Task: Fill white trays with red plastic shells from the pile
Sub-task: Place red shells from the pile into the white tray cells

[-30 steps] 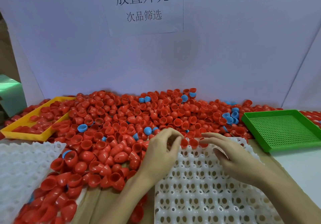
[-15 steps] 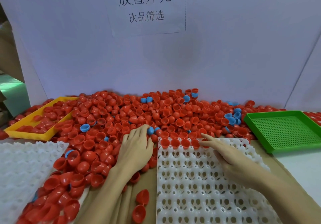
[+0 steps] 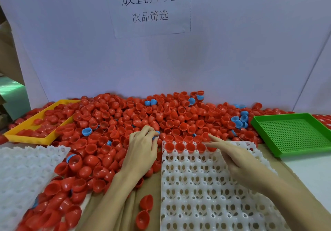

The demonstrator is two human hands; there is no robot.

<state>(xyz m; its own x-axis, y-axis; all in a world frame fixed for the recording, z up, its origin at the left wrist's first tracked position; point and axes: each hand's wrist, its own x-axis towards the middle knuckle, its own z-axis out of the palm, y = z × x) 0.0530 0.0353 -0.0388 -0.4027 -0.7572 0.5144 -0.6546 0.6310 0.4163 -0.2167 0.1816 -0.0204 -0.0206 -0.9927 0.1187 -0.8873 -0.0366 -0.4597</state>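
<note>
A big pile of red shells (image 3: 136,121) covers the back and left of the table. The white tray (image 3: 206,186) lies in front of me, with several red shells (image 3: 180,146) seated in its far row. My left hand (image 3: 141,150) lies on the pile just left of the tray. Its fingertips curl round a shell, mostly hidden, beside a blue shell (image 3: 156,133). My right hand (image 3: 232,155) rests on the tray's far right part, its fingers straight. The index tip reaches the pile's edge, and the thumb touches the row's last red shell (image 3: 212,148).
A second white tray (image 3: 21,177) lies at the left, partly under shells. At the back left a yellow tray (image 3: 26,138) holds red shells, and a green perforated tray (image 3: 295,134) sits at the right. Blue shells (image 3: 239,121) are mixed in. Two loose red shells (image 3: 144,211) lie on the cardboard.
My left hand left the tray's far edge, moved left onto the pile, and its fingertips have now curled. My right hand stayed at the far row, and more red shells sit there.
</note>
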